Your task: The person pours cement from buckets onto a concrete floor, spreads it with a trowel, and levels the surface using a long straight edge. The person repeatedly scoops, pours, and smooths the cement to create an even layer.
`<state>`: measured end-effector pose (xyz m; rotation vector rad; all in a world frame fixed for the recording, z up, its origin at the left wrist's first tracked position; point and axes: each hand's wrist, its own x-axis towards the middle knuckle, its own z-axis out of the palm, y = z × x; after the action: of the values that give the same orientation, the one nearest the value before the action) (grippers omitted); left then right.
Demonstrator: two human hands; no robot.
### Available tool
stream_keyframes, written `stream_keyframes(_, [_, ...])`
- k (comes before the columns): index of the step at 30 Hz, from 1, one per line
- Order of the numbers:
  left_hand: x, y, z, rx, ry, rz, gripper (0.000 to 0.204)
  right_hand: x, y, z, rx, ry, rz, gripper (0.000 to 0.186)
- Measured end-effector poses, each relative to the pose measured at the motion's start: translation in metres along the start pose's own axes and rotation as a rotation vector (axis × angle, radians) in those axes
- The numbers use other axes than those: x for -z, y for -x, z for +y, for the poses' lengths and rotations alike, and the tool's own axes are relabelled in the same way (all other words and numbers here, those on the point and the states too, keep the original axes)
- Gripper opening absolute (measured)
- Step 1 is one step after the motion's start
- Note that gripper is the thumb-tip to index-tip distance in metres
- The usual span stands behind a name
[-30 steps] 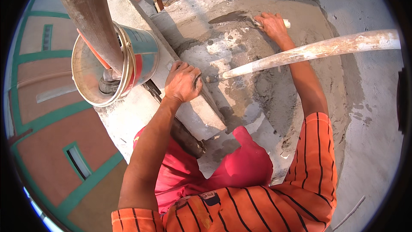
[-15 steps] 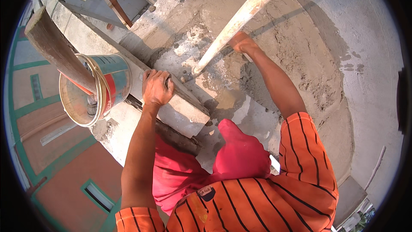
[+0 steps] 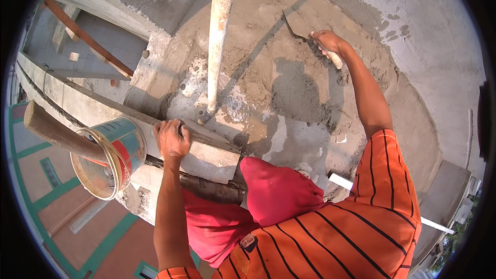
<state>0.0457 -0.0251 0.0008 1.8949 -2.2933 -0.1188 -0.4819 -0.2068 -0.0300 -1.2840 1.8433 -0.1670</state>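
Note:
My right hand is closed round the pale handle of a trowel, out over the wet mortar. Its thin dark blade lies against the mortar, pointing away to the upper left. My left hand rests on top of a concrete ledge, with the fingers bent over its edge. A rusty white pole stands on the slab between my two hands, nearer the left one.
Left of my left hand, a paint bucket sits on the ledge with a wooden-handled tool in it. A grey plastered wall curves along the right. Beyond the ledge's left side, a building with green trim lies far below.
My right hand has come out from behind the pole and moved right with the trowel, whose blade now shows. My left hand stays on the ledge. The whole view has shifted.

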Motion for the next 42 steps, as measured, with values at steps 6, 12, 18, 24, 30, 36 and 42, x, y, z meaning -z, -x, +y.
stream_keyframes(6, [0.002,-0.002,0.0,-0.024,-0.008,-0.027,0.015,-0.097,-0.019,-0.116,0.103,-1.138,-0.258,0.022])
stream_keyframes(12, [-0.003,0.0,-0.007,-0.068,-0.027,-0.028,0.017,-0.122,-0.076,-0.108,-0.053,-0.971,-0.035,0.023])
stream_keyframes(18, [-0.004,0.004,-0.005,-0.025,-0.02,-0.035,0.015,-0.076,0.072,0.074,-0.22,-0.943,0.275,0.034])
stream_keyframes(24, [-0.001,-0.004,0.001,-0.035,-0.011,-0.019,0.014,-0.106,0.056,0.047,-0.211,-1.485,0.598,0.026])
stream_keyframes(30, [0.001,-0.01,0.001,-0.05,-0.022,-0.051,0.016,-0.109,-0.09,-0.118,0.144,-1.239,0.021,0.023])
stream_keyframes(36, [-0.003,-0.003,-0.007,-0.025,-0.024,-0.036,0.016,-0.08,-0.105,-0.018,-0.022,-1.129,0.223,0.031])
stream_keyframes(42, [0.002,-0.004,0.005,0.01,-0.004,-0.023,0.015,-0.062,-0.036,0.049,-0.018,-1.552,0.445,0.028])
